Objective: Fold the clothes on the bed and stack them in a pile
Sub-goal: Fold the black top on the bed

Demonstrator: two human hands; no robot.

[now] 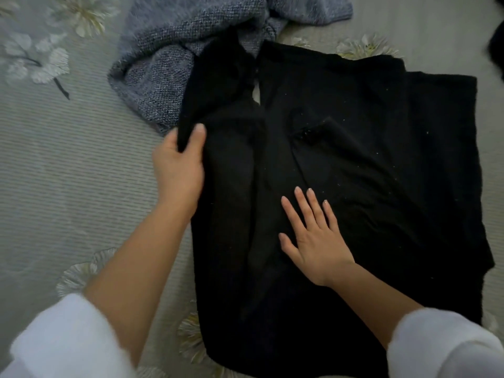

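Head view looks down on two hands at work on a black garment (368, 165) spread over the bed. At the garment's left edge, the left hand (178, 166) pinches a fold of the black cloth between thumb and curled fingers; that strip of fabric runs up and away from the hand toward the far side. Just right of it and a little nearer, the right hand (313, 236) lies flat on the middle of the garment, fingers straight and slightly spread, palm down, holding nothing. White sleeves (441, 347) cover both forearms near the bottom corners. The garment fills the centre and right of the scene, its near part running down between the two arms, its right side in flat layered panels. Beyond the left hand, a grey-blue knitted garment (163, 58) lies crumpled at the far side, its near edge tucked under the black one. All of it rests on a pale grey bedspread (68, 165) with fine stripes and white flower prints.
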